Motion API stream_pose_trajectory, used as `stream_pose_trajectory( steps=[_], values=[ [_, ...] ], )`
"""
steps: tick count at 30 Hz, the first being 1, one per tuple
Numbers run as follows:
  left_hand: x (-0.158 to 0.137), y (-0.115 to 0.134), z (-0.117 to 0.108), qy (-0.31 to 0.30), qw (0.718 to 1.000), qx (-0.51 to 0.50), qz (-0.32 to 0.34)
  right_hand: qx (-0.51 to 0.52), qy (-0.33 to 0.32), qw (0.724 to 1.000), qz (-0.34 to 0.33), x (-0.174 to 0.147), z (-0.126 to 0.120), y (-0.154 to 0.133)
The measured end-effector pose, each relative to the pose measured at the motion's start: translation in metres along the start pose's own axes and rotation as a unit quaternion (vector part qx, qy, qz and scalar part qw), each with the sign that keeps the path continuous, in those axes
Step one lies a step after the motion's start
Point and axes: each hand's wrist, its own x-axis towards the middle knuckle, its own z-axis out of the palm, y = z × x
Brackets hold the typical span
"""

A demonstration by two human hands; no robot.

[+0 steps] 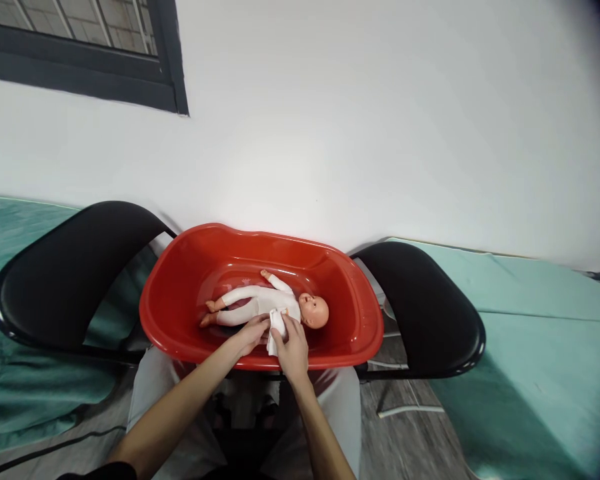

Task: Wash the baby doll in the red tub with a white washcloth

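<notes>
A baby doll [247, 303] with a white cloth body lies on its back in a red plastic baby tub [180, 333], its head to the right and feet to the left. Over the doll's near side, a folded white cloth [277, 328] is between my two hands. My right hand [294, 347] is closed on the cloth's right side, close to the doll's chest. On the other side, my left hand [254, 333] has its fingers closed at the cloth's left edge, beside the doll's hip. The doll's near arm is mostly hidden by my hands and the cloth.
Black chairs stand on either side, one with its backrest [80, 267] left of the tub, another [430, 307] to the right. Green-covered surfaces [540, 373] lie beyond them. A white wall [355, 133] rises behind. A black cable [55, 448] runs at lower left.
</notes>
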Motion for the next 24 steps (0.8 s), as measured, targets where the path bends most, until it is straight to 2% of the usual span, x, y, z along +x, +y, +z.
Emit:
stream_pose_trajectory(
  steps=[3, 11, 17, 22, 24],
  values=[
    [0.001, -0.004, -0.001, 0.004, 0.999, -0.026, -0.019, -0.023, 0.006, 0.999, 0.021, -0.003, 0.003, 0.002],
    [0.000, 0.003, -0.003, -0.011, 0.999, -0.041, -0.028, 0.034, 0.060, 0.996, 0.056, -0.003, 0.002, 0.004],
    [0.003, 0.003, -0.003, -0.011, 0.999, -0.029, -0.027, -0.010, 0.015, 1.000, 0.016, -0.002, 0.004, 0.004],
    [0.004, 0.012, -0.001, -0.046, 0.997, -0.038, -0.050, 0.000, 0.014, 0.999, 0.048, 0.002, 0.006, 0.006],
    [0.005, 0.013, -0.003, -0.036, 0.996, -0.039, -0.074, -0.012, 0.022, 0.998, 0.058, 0.002, 0.006, 0.006]
  ],
)
